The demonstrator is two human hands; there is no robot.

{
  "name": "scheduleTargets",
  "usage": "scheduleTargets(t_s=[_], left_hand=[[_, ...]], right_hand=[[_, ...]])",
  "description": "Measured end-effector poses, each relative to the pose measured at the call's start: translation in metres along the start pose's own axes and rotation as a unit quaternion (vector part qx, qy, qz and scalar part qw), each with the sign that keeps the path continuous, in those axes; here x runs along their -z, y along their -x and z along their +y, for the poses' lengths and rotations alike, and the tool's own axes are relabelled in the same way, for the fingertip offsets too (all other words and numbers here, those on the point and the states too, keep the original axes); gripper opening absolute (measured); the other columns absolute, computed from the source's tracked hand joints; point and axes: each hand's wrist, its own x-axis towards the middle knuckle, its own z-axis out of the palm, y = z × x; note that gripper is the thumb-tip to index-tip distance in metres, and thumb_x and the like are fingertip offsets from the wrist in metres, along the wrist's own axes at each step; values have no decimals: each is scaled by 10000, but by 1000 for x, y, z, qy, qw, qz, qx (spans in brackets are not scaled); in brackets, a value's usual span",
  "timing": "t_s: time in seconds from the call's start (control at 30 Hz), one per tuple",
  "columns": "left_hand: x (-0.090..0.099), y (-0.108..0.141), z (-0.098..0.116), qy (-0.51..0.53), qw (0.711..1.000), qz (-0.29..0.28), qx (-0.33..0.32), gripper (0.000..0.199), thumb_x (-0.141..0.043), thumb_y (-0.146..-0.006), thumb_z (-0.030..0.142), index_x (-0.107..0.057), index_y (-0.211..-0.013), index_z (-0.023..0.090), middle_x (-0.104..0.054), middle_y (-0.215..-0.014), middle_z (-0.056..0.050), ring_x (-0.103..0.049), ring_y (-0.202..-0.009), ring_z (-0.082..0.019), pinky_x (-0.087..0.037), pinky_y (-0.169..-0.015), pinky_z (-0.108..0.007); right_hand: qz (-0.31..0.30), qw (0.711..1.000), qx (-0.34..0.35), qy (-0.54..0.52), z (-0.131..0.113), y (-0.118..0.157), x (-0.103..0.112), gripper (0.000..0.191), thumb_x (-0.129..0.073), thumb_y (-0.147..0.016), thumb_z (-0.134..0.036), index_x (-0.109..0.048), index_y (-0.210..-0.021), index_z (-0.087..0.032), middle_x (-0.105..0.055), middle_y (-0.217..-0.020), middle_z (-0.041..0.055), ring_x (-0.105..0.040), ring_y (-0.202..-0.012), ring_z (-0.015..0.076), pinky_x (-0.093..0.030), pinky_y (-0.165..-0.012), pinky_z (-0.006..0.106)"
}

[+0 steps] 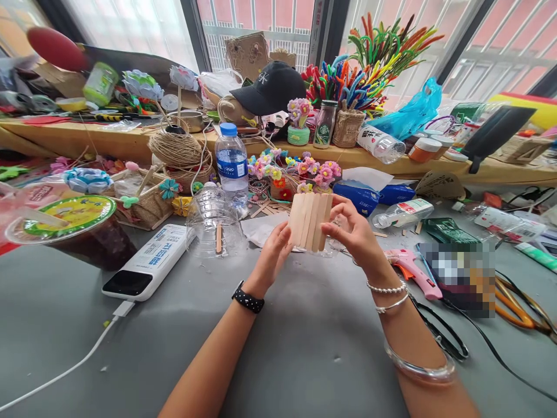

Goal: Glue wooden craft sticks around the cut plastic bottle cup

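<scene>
Several flat wooden craft sticks stand side by side as a panel (310,222), raised above the grey table between my two hands. My left hand (274,255) is at the panel's left edge, its fingers partly hidden behind it. My right hand (350,229) grips the right edge, thumb in front and fingers curled behind. Clear plastic shows just under the panel's lower edge; how it is joined cannot be made out. Left of my hands lies a cut clear plastic bottle (213,220) with one wooden stick (219,238) on it. White paper (265,227) lies behind my left hand.
A white power bank (150,261) with a cable and a cup of dark drink (93,238) stand at left. A water bottle (232,165) stands behind. At right lie a pink glue gun (413,270) and orange-handled scissors (517,305). A cluttered wooden ledge (270,152) runs along the back.
</scene>
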Motion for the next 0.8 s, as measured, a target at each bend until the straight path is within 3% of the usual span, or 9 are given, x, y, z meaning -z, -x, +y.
scheduleTargets(t_s=[0.1, 0.27, 0.43, 0.63, 0.8], left_hand=[[-3, 1, 2, 54, 998, -22, 15, 462, -600, -679, 506, -576, -1020, 196, -557, -1146, -78, -473, -1123, -223, -370, -961, -344], [-10, 6, -1, 68, 994, -62, 61, 636, -695, -626, 389, -400, -1181, 294, -491, -1215, -74, -482, -1110, -233, -405, -927, -411], [-16, 10, -1, 57, 997, -33, 50, 716, -696, -644, 280, -284, -1225, 347, -422, -1279, -62, -457, -1145, -214, -401, -933, -395], [-26, 13, 4, 54, 998, -4, 13, 774, -703, -620, 251, -257, -1245, 346, -463, -1238, -69, -516, -1081, -221, -383, -935, -426], [-30, 15, 6, 56, 998, -1, 3, 831, -701, -623, 233, -197, -1275, 342, -382, -1325, -68, -440, -1167, -222, -322, -994, -410]], right_hand=[[55, 998, -13, -27, 6, 0, -3, 266, -581, -696, -452, -479, -747, -211, -418, -1256, 64, -394, -1184, 206, -329, -970, 390], [89, 996, -5, 13, 9, 0, -10, 259, -548, -719, -455, -475, -767, -212, -437, -1231, 78, -415, -1156, 204, -367, -925, 374], [91, 996, 10, 13, 7, 1, -17, 252, -573, -704, -443, -479, -741, -212, -449, -1210, 76, -408, -1162, 211, -324, -966, 405], [82, 996, 22, -15, 6, 1, -17, 245, -605, -691, -409, -473, -744, -210, -439, -1197, 66, -389, -1182, 199, -286, -1003, 401], [79, 996, 27, -19, 5, 2, -18, 240, -620, -683, -383, -469, -761, -213, -446, -1178, 60, -390, -1180, 195, -273, -1015, 410]])
